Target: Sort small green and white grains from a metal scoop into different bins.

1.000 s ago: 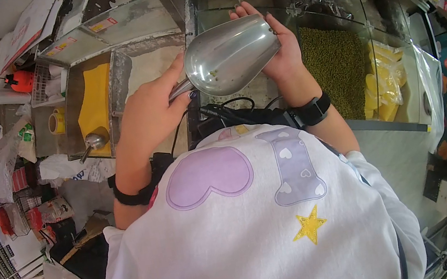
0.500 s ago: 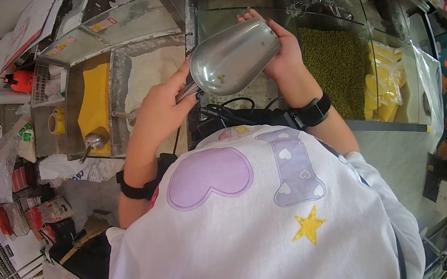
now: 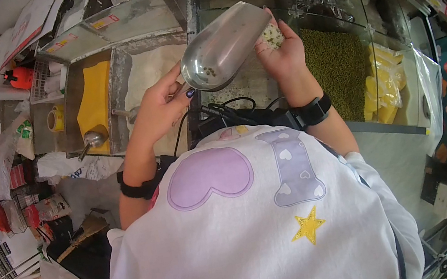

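My left hand [image 3: 161, 110] is closed around the handle of a shiny metal scoop [image 3: 222, 47]. A few small beans lie in the scoop's bowl near the handle, and its mouth points up and right. My right hand [image 3: 288, 59] is palm up and cupped beside the scoop's mouth. It holds a small heap of white-and-green grains [image 3: 272, 37]. Below the scoop is a glass-sided bin [image 3: 247, 72] with scattered grains on its bottom.
To the right are a bin of green mung beans [image 3: 336, 69] and yellow packets [image 3: 389, 80]. On the left stand a white flour bin [image 3: 149, 72] and a yellow flour bin [image 3: 91, 97] with a small metal scoop [image 3: 94, 139]. Black cables [image 3: 229, 105] lie near my waist.
The scoop has tilted, its mouth swinging upward and its handle end shifting slightly left. My right hand has come out from under it, and the grains in its palm now show.
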Demonstrator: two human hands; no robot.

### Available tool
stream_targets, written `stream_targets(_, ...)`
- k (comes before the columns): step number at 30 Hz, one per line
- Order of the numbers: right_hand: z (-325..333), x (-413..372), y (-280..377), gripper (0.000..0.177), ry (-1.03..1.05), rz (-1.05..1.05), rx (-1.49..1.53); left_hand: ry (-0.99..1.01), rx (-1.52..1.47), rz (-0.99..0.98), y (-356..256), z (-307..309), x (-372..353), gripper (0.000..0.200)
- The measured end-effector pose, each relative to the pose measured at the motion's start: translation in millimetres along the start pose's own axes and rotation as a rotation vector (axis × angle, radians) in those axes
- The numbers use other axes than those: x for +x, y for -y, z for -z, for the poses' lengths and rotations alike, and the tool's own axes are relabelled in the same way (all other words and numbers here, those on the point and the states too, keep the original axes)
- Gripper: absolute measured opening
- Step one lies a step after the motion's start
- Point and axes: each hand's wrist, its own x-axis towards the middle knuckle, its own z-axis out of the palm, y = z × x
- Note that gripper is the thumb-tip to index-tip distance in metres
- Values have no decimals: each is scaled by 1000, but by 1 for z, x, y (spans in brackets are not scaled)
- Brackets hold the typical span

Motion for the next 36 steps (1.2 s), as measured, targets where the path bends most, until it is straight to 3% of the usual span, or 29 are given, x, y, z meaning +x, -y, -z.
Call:
stream_targets(2,0,0,5,35,140,-157,185,-10,-51,-19,1,0,-1,65)
stream_targets(8,14,9,6,32,483,-275,140,-27,21,-33,0,0,-1,65)
stream_targets(12,7,3,3,36,297,-117,91,-17,26,-30,-1,0,-2,66)
stream_targets(15,-8,-4,-5,40,342,-94,164,-18,88,-18,-4,0,-2,66)
stream_targets(20,-9,1,-2,42,426,-92,196,-84,477,-118,-6,6,-5,68)
stream_targets(29,-8,3,-4,43,546,-180,166,-105,577,-180,-16,4,-9,68)
stream_targets(36,-13,-1,-7,43,506,-143,89,-97,601,-121,-25,1,-8,69)
